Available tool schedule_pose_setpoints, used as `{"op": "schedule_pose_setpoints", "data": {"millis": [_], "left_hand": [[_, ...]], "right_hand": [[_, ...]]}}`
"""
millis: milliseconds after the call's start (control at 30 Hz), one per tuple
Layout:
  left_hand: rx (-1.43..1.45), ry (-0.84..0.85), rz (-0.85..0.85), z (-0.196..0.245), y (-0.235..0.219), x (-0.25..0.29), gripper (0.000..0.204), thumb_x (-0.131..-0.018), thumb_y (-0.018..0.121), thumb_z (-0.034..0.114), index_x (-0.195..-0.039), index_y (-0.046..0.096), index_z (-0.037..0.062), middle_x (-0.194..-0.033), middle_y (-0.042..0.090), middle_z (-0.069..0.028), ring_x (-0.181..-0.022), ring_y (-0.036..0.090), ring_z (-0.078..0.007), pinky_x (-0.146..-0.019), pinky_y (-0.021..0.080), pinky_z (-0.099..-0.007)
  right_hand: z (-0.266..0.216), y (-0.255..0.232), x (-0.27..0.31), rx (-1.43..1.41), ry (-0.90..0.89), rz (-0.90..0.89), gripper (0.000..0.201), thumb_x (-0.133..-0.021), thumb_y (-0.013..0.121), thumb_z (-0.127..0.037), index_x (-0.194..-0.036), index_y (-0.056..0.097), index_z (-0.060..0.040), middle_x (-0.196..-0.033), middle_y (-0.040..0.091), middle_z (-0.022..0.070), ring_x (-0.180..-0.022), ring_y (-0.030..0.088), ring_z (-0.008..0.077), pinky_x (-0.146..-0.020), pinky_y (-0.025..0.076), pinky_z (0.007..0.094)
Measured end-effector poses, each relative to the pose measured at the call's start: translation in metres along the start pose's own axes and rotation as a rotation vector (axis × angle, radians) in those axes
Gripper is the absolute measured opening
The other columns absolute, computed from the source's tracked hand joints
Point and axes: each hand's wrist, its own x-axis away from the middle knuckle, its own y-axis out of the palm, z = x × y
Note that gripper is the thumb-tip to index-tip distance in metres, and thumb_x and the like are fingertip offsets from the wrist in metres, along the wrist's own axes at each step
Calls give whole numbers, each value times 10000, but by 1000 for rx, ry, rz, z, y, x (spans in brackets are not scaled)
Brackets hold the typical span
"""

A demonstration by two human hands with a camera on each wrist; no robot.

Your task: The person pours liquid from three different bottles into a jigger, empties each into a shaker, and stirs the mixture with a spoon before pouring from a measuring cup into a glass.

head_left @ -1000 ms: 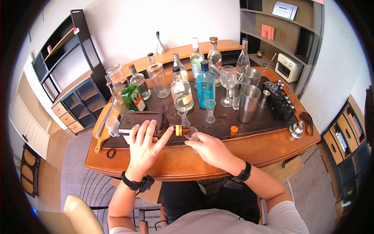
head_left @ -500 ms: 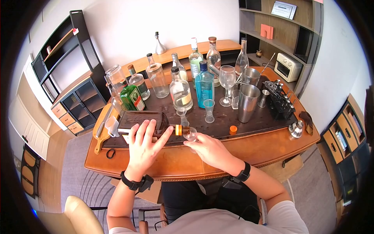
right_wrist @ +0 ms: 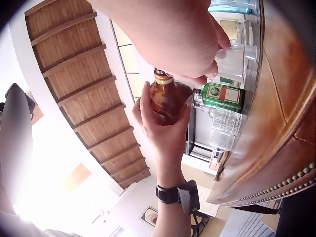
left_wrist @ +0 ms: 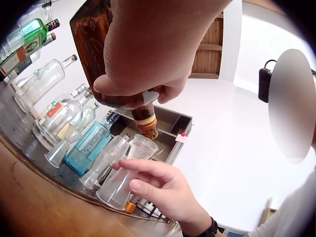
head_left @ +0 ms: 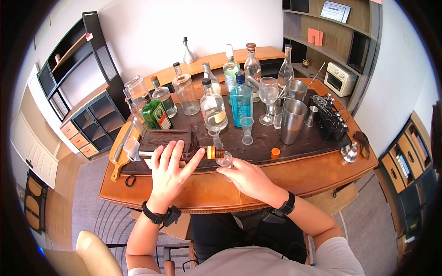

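The left hand (head_left: 171, 171) is gripping a big brown bottle (head_left: 168, 143), tipped sideways over the tabletop (head_left: 322, 172). It looks heavy and slippery. The right hand (head_left: 246, 177) is pinching a small, light plastic cup (head_left: 224, 160) at its mouth.

The right hand (right_wrist: 182, 37) fills the top of the view, its fingers (right_wrist: 219, 39) curled round a clear plastic cup (right_wrist: 231, 61). Just below those fingers the left hand (right_wrist: 158, 123) grips a brown bottle (right_wrist: 167, 101), its neck pointing up toward the right hand — thumb on one side, fingers on the other. Beyond the bottle stands a green bottle (right_wrist: 222, 95) on the counter (right_wrist: 281, 123), whose studded edge runs beneath. A black wristband (right_wrist: 180, 193) sits on the left wrist.
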Motion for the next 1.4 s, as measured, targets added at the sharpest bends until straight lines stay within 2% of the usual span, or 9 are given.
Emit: {"op": "schedule_pose_setpoints", "data": {"millis": [333, 567, 767, 967, 1100, 1200, 1267, 1333, 1400], "left_hand": [[26, -20, 13, 2, 1, 0, 659, -776, 649, 76, -1366, 663, 369, -1331, 582, -109, -1244, 564, -289, -1112, 366, -510], [89, -68, 22, 3, 4, 1, 705, -741, 682, 30, -1372, 661, 343, -1333, 573, -122, -1238, 562, -313, -1097, 376, -519], [220, -197, 17, 15, 13, 9, 779, -701, 724, 33, -1415, 633, 331, -1354, 552, -147, -1251, 529, -343, -1084, 380, -533], [401, -388, 75, 26, 22, 7, 874, -601, 868, 44, -1423, 614, 198, -1364, 521, -151, -1256, 521, -381, -1097, 385, -512], [812, -672, 130, 19, 43, 3, 954, -588, 927, 67, -1464, 551, 104, -1337, 498, -168, -1241, 525, -379, -1090, 433, -468], [1111, -893, 162, 11, 68, -1, 980, -630, 923, 50, -1504, 480, 63, -1344, 498, -138, -1256, 532, -292, -1113, 438, -408], [1400, -976, 217, 6, 93, -4, 961, -703, 899, -3, -1528, 406, 26, -1373, 504, -124, -1256, 559, -230, -1100, 474, -370], [1625, -1027, 245, 4, 97, -14, 935, -734, 872, -45, -1529, 382, 7, -1386, 526, -132, -1256, 582, -225, -1084, 497, -356], [1606, -1023, 249, 4, 107, -16, 916, -744, 863, -58, -1521, 382, -7, -1392, 540, -137, -1260, 591, -228, -1084, 500, -353]], "right_hand": [[0, 0, -1, 6, -13, 10, 285, -954, 674, -112, -1236, 711, -105, -1147, 659, 140, -1014, 698, 326, -834, 579, 421], [-4, -7, -3, 20, -18, 11, 285, -944, 678, -79, -1226, 705, -101, -1252, 667, 113, -1047, 700, 316, -854, 591, 413], [-6, -11, -5, 21, -41, 41, 292, -931, 683, -56, -1220, 701, -88, -1258, 667, 111, -1048, 702, 314, -859, 592, 413], [-3, -14, -7, 17, -18, 47, 331, -897, 691, -23, -1217, 711, -107, -1195, 668, 118, -1032, 699, 325, -852, 589, 417], [-1, -21, -10, 12, -10, 82, 344, -888, 691, -13, -1212, 721, -122, -1147, 661, 123, -1003, 695, 329, -843, 584, 421], [1, -30, -12, 20, -7, 108, 335, -896, 688, -27, -1215, 722, -125, -1097, 653, 127, -971, 693, 331, -825, 578, 425], [4, -36, -12, 35, 11, 119, 338, -900, 685, -25, -1220, 725, -126, -1092, 651, 131, -972, 691, 336, -827, 573, 427], [13, -40, -11, 69, 34, 128, 343, -904, 681, -21, -1227, 727, -127, -1093, 651, 136, -975, 688, 341, -829, 568, 429], [17, -52, -12, 36, 76, 135, 355, -912, 671, -1, -1245, 723, -113, -1136, 654, 144, -1020, 678, 346, -869, 559, 426]]}}
